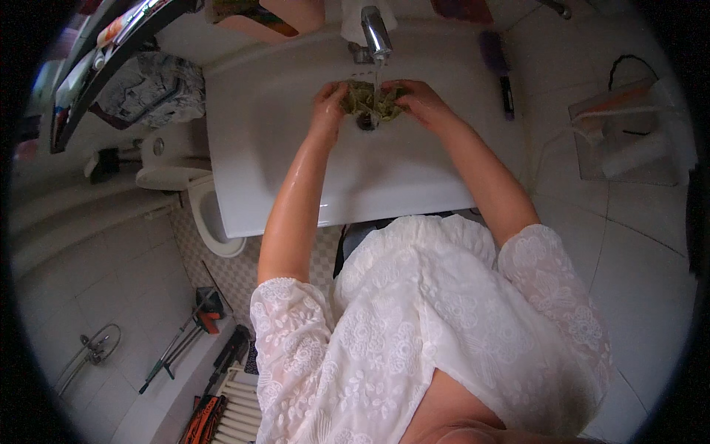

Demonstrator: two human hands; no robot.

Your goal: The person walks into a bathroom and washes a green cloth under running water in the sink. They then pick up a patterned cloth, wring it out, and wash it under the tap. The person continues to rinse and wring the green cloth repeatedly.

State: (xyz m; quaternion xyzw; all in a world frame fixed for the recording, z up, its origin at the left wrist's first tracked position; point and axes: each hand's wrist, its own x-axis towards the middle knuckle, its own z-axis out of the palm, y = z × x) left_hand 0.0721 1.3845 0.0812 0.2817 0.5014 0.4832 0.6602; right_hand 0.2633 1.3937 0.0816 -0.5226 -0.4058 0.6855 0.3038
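A crumpled green cloth (363,95) is stretched between my two hands over the white washbasin (383,188). My left hand (331,101) grips its left end, and my right hand (417,100) has hold of the right end. Water runs from the chrome faucet (377,34) onto the middle of the cloth. Just below the cloth the dark drain (366,121) shows in the basin's bottom. Some fingers are hidden by the cloth.
A purple brush with a dark handle (507,97) lies along the basin's right side. A dark shelf (105,66) with tubes juts in at upper left. The toilet (213,219) stands left of the basin; a clear wall holder (627,133) is at the right.
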